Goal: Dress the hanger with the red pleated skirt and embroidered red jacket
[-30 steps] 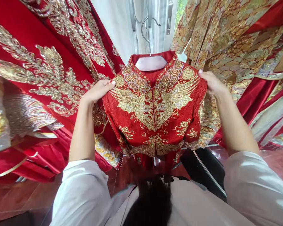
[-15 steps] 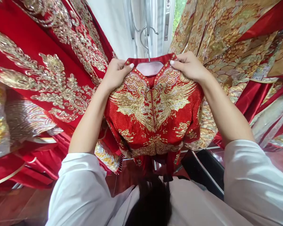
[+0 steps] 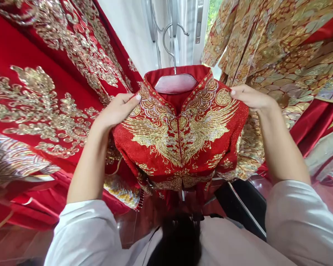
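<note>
Red jacket (image 3: 169,138): on hanger (image 3: 176,85), between both hands.
Left hand (image 3: 115,111): pinching one jacket shoulder.
Right hand (image 3: 251,98): pinching the other.
Hanger: uneven pulling could tilt it.
Embroidery (image 3: 209,123): rubbing could snag it.

At the far side I see a smooth white wall panel (image 3: 122,33), with upright metal bars (image 3: 152,22) just right of it. Further right stands a pale frame (image 3: 195,48) with 1 metal latch plate (image 3: 199,31), and beyond it a narrow strip of bright, blurred greenery (image 3: 213,13). Rich hanging garments crowd both sides: red (image 3: 5,40) on the left, gold-patterned (image 3: 277,55) on the right. The dark red floor (image 3: 131,231) is tiled and glossy, catching light.
</note>
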